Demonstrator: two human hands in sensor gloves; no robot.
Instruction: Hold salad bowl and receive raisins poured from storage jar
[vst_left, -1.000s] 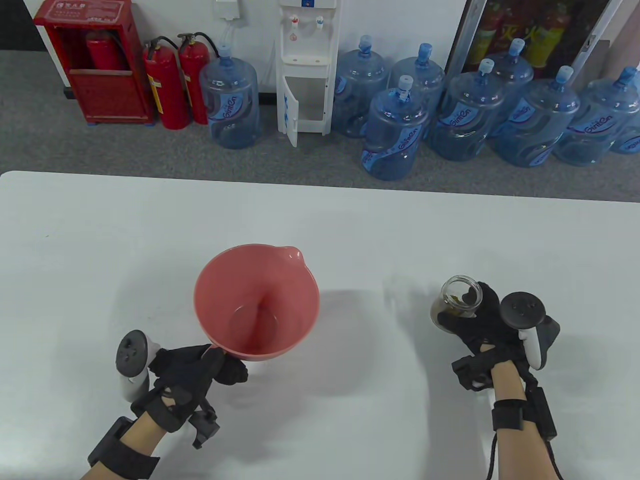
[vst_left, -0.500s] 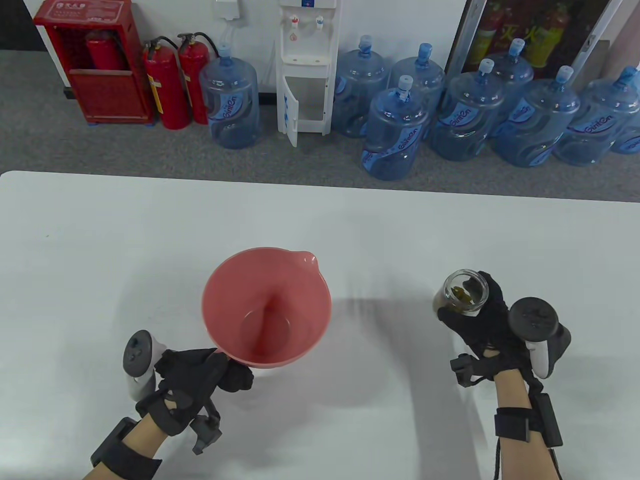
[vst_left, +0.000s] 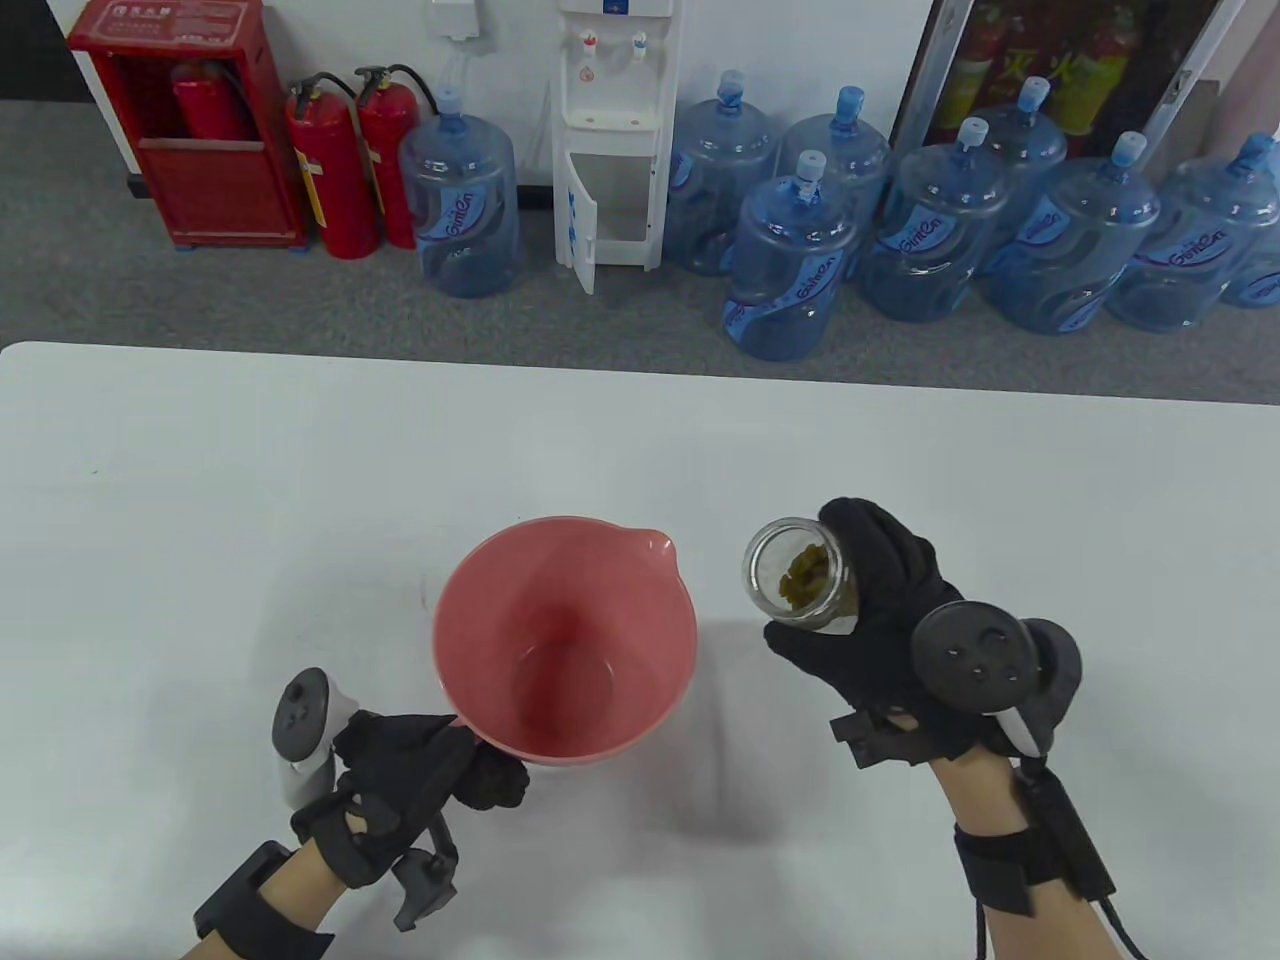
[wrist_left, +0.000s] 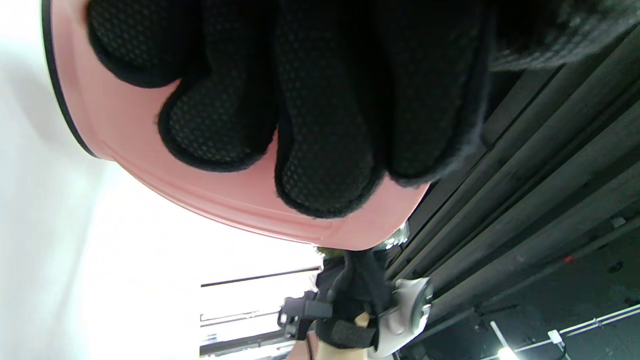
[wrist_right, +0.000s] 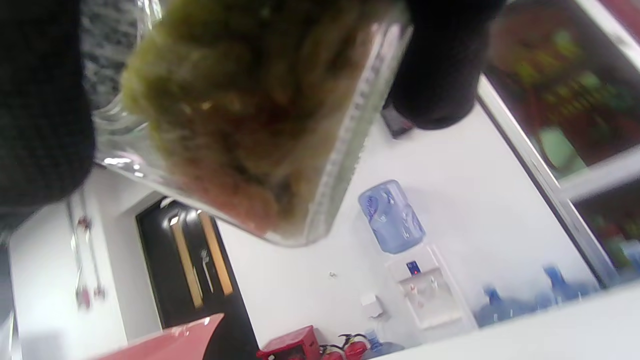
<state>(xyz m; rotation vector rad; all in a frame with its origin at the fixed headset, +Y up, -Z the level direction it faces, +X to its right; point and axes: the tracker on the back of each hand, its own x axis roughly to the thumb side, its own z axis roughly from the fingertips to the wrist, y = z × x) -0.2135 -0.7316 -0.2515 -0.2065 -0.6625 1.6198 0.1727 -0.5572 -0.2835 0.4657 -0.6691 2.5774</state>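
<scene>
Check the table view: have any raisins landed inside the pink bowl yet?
No. The bowl shows a bare pink inside, and the raisins are all in the jar gripped by the right hand.

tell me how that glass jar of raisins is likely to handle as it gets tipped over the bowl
The storage jar looks like clear smooth glass, so probably rigid, breakable and a bit slick; the right hand wraps it. It has no lid and its mouth is open, so the raisins could slide out early. They look clumped, so may drop in lumps.
</scene>
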